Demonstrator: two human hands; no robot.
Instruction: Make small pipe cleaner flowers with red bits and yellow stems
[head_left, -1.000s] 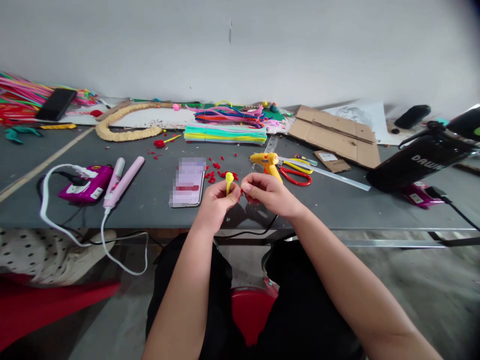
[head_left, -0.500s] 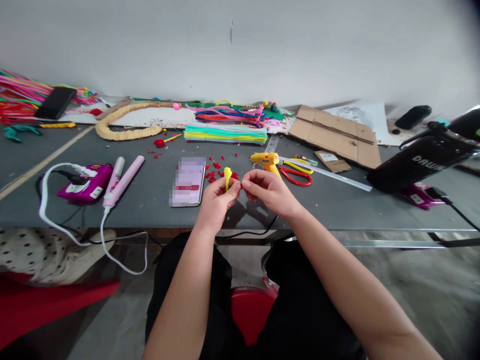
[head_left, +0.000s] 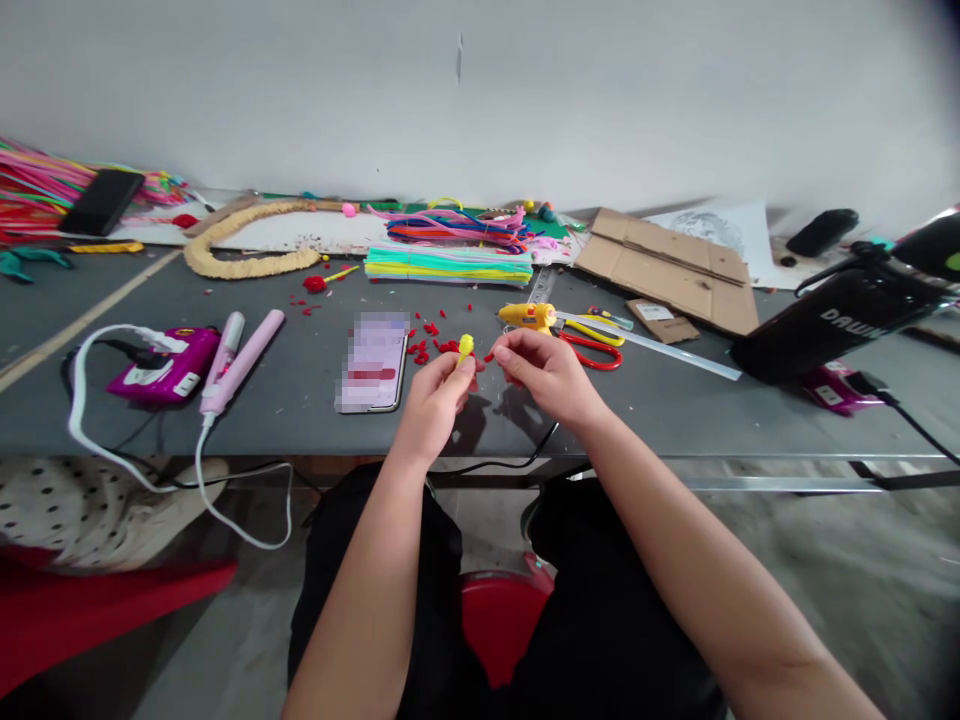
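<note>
My left hand (head_left: 437,398) pinches a yellow pipe-cleaner piece (head_left: 466,345) with a round fuzzy head, tilted to the right. Close by, my right hand (head_left: 546,372) holds a small red fuzzy piece (head_left: 489,357) between thumb and forefinger. A small gap separates the two pieces. Behind my hands, several loose red pieces (head_left: 422,352) are scattered on the grey table (head_left: 300,420). A phone (head_left: 373,362) lies left of my left hand. Beyond my right hand is a yellow glue gun (head_left: 529,317) with a long clear glue stick (head_left: 652,345), beside red-handled scissors (head_left: 596,352).
Bundled pipe cleaners (head_left: 450,265) lie at the back. A pink hair straightener (head_left: 244,362) and a purple power strip (head_left: 166,368) are on the left. To the right are flattened cardboard (head_left: 675,265) and a black bottle (head_left: 840,315). Cables hang over the front edge.
My hands have moved slightly apart, the right one shifting rightward with the red piece now visible. The yellow piece has gone from upright to leaning right.
</note>
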